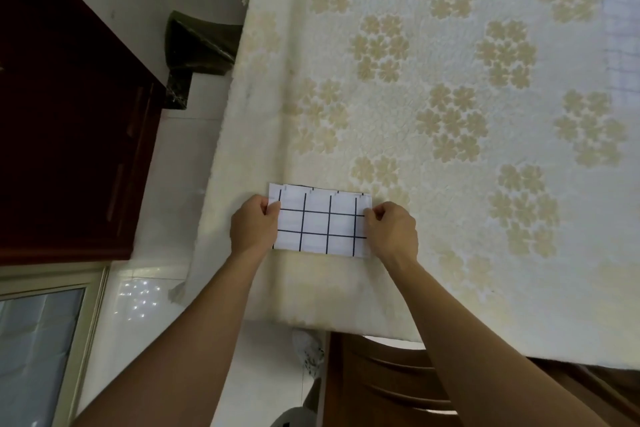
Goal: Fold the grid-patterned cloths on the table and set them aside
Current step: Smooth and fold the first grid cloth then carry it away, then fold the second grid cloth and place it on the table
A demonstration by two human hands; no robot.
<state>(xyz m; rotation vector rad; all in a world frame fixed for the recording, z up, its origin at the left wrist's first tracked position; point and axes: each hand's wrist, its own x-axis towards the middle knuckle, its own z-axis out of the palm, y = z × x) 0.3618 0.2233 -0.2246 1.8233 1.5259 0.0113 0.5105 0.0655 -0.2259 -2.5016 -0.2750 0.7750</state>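
Observation:
A white cloth with a dark grid pattern point(320, 222) lies folded into a small rectangle near the front left of the table point(450, 253). My left hand point(254, 225) pinches its left edge between thumb and fingers. My right hand point(391, 229) pinches its right edge the same way. A second pale grid-patterned cloth point(621, 35) lies at the table's far right edge, washed out by light and cut off by the frame.
The table wears a cream cloth with tan flower clusters. A dark red cabinet point(69, 114) stands to the left across white floor tiles. A wooden chair point(388, 385) sits under the front edge. More chair backs show at the far side.

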